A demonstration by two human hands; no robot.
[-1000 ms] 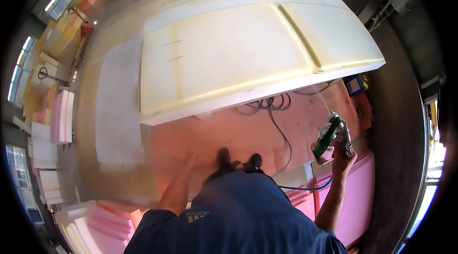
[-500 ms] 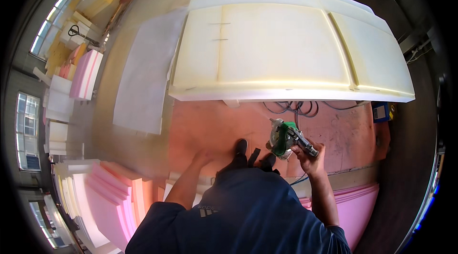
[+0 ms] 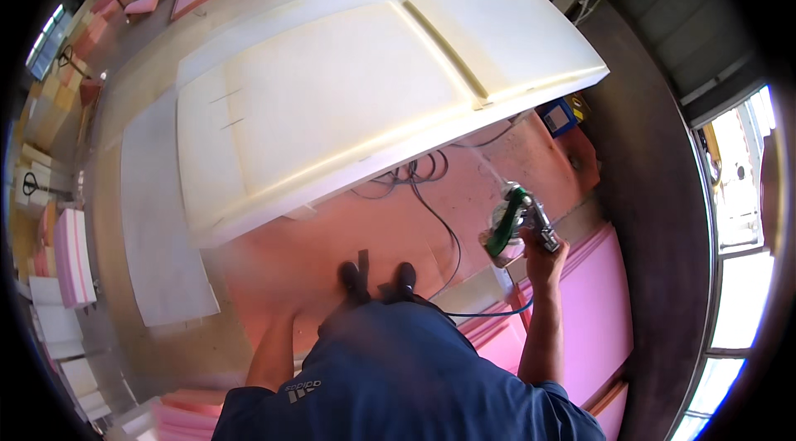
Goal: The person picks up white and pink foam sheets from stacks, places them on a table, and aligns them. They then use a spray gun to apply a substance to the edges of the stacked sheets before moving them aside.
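My right hand [image 3: 543, 254] is wrapped round the handle of a metal spray gun [image 3: 521, 213] with a green part and a cup. A pale jet of spray leaves its nozzle toward the front edge of a large white foam slab [image 3: 332, 93], whose near edges look yellowish. A raised or recessed strip [image 3: 444, 51] crosses the slab on its right part. My left hand [image 3: 284, 318] hangs low at my left side, away from the slab; it blends into the reddish floor covering, so its fingers cannot be made out.
A blue air hose [image 3: 489, 313] runs behind the gun. Dark coiled hose [image 3: 427, 167] lies under the slab's front edge, with a blue box [image 3: 564, 116] at its right end. Pink foam sheets [image 3: 589, 317] lean behind me at right. A flat white sheet [image 3: 157, 217] lies on the left floor.
My view has turned to the right, so the slab appears tilted and shifted left. My right hand has brought the spray gun toward the slab's right side, and a spray jet now shows.
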